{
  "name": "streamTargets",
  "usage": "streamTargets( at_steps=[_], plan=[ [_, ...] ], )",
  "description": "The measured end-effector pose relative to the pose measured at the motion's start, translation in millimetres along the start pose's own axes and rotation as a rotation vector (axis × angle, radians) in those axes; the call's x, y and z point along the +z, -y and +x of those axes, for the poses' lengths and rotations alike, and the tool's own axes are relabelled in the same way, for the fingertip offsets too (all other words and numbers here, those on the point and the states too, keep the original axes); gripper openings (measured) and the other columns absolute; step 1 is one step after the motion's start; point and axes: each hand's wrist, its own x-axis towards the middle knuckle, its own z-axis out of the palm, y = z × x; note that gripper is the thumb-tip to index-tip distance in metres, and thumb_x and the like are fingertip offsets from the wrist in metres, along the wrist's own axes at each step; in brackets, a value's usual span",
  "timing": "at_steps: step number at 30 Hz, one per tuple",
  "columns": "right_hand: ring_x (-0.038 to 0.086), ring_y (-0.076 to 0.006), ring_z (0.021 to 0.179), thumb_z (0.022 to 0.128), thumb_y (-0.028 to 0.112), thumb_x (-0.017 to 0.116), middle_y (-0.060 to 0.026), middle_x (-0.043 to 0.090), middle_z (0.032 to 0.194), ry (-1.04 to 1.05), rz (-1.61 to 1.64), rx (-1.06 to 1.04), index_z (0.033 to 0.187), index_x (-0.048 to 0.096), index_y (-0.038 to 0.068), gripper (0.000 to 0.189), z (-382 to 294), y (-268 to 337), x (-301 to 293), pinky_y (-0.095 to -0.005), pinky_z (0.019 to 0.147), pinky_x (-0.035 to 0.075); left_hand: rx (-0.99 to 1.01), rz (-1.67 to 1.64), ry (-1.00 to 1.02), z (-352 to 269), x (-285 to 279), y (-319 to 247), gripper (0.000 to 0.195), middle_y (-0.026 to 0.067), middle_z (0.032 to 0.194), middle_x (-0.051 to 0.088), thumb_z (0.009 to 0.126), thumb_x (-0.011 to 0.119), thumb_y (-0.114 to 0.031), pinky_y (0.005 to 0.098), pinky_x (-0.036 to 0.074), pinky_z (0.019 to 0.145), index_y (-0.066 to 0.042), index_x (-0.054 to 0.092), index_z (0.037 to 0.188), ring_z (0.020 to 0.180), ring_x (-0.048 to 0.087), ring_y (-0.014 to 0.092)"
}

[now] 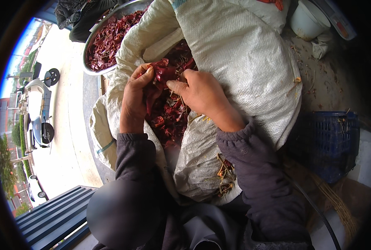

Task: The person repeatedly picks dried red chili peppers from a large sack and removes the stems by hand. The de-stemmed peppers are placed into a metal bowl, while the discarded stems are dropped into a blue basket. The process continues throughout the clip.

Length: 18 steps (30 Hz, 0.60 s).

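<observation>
Dried red chilli peppers (169,117) fill the mouth of a white woven sack (241,53) in front of me. Above them my left hand (137,90) holds a few dark red, glossy chillies (162,71) between thumb and fingers. My right hand (198,90) is just to the right, thumb and forefinger bent close to the same chillies; whether it pinches a stem is hidden. Broken stems (225,175) with orange ends lie on a fold of the sack near my right forearm.
A metal basin (87,64) of dried chillies stands at upper left beside a seated person's dark-clothed leg (82,28). To the right are a blue plastic crate (335,137), a white bucket (310,20) and a straw broom (336,200). Outside, scooters (40,93) stand on pavement.
</observation>
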Motion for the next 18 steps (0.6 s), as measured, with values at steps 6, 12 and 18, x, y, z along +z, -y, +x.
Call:
streamTargets(
  at_steps=[6,12,18],
  plan=[
    [0.06,-0.0184,0.062,0.094,0.041,0.071,-0.0124,0.065,0.069,0.321,0.746,0.308,0.086,0.066,-0.004,0.046,9.1,-8.5,-4.4,-0.0359,0.06,0.051,0.015,-0.066,0.099,-4.5,4.2,-0.5,0.011,0.001,0.08,0.065,0.098,0.061,-0.011,0.0177,0.043,0.045,-0.006,0.062,0.108,0.057,0.058,0.007],
    [0.066,-0.0178,0.081,0.094,0.024,0.07,-0.0121,0.072,0.091,0.011,0.852,0.197,0.103,0.068,-0.004,0.03,6.0,-3.0,8.8,-0.0325,0.074,0.053,0.067,-0.005,-0.056,-5.8,13.1,4.1,0.013,0.0007,0.082,0.065,0.096,0.064,-0.011,0.0184,0.045,0.048,-0.006,0.063,0.108,0.061,0.06,0.006],
    [0.068,-0.0189,0.086,0.093,0.016,0.069,-0.0124,0.073,0.097,-0.078,0.712,0.118,0.11,0.065,-0.005,0.028,6.2,-0.5,9.5,-0.0322,0.078,0.054,-0.036,0.18,-0.095,-1.9,8.0,0.0,0.011,0.0005,0.083,0.066,0.097,0.064,-0.013,0.0185,0.044,0.051,-0.006,0.064,0.106,0.065,0.06,0.006]
  ],
)
